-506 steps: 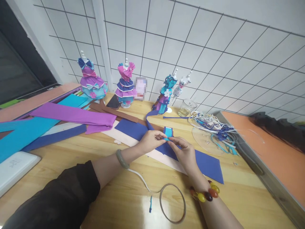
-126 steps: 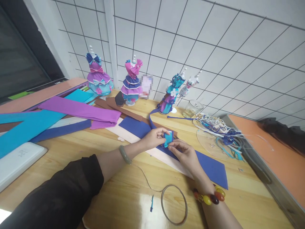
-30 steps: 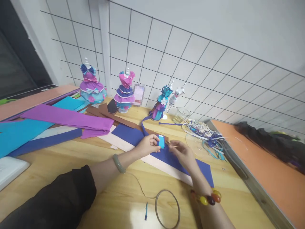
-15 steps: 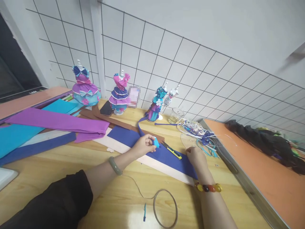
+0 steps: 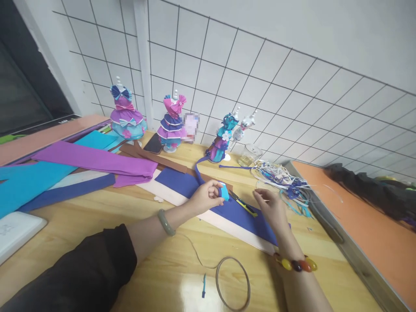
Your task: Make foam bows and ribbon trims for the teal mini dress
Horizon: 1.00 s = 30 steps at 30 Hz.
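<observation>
My left hand pinches a small folded piece of light-blue and navy fabric over the navy cloth strip. Across from it, my right hand is raised with thumb and fingertips pressed together; whatever is between them is too small to make out. Yellow-and-black thread snips lie between the two hands on the navy fabric strip, which rests on a pale pink strip. A narrow navy ribbon curls behind my left hand.
Several small dress forms, including one in a pink and navy dress, stand along the grid wall. A glass jar and a heap of ribbon scraps are at the back right. Folded purple fabric lies left; a thin hoop lies in front.
My right hand has lifted a little and its fingers now point toward my left hand. The left hand keeps its hold on the fabric piece. The whole view has shifted slightly.
</observation>
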Motion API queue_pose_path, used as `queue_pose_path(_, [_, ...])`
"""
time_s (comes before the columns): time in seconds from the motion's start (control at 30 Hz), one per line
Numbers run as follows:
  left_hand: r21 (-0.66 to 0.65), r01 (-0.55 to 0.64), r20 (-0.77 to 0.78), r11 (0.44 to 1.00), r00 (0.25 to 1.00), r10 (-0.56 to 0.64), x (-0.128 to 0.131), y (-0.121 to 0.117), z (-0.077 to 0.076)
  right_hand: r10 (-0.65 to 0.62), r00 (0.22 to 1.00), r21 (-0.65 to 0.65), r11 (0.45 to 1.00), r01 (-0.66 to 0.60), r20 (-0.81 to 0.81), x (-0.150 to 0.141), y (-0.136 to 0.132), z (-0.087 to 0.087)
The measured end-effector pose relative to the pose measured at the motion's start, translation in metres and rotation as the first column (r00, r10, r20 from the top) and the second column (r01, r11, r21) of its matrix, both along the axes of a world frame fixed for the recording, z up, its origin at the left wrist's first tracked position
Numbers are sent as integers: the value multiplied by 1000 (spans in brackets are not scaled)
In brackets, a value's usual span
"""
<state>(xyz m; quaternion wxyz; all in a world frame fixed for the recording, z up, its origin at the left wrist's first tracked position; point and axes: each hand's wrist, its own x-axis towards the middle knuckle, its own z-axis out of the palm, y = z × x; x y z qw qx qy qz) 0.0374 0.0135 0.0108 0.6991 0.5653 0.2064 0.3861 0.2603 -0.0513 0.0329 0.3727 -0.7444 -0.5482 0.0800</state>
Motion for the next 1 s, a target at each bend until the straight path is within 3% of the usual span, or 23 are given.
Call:
queue_pose_path(0.03, [10, -2, -1, 1000, 1000, 2, 0, -1, 1, 135, 974, -6, 990, -138, -183, -16, 0, 3])
queue_pose_path(0.1, [29, -8, -5, 1000, 1000, 9, 0, -2, 2, 338, 805, 23, 927, -375, -488, -45, -2, 7])
queue_pose_path(0.17, [46, -18, -9, 999, 1000, 19, 0, -3, 3, 411, 662, 49, 869, -493, -628, -64, -4, 8])
queue_pose_path(0.23, [56, -25, -18, 998, 1000, 26, 0, -3, 3, 430, 606, 71, 849, -524, -669, -72, -4, 7])
queue_pose_path(0.63, [82, -2, -60, 997, 998, 7, 0, -1, -3, 445, 607, 175, 875, -451, -658, -71, 1, -8])
queue_pose_path(0.83, [114, 32, -126, 993, 992, -18, -1, -2, -6, 424, 653, 156, 890, -428, -627, -66, 2, -15])
queue_pose_path(1.0, [63, 31, -191, 998, 981, -19, 0, -2, -7, 431, 713, 122, 889, -442, -554, -66, 1, -14])
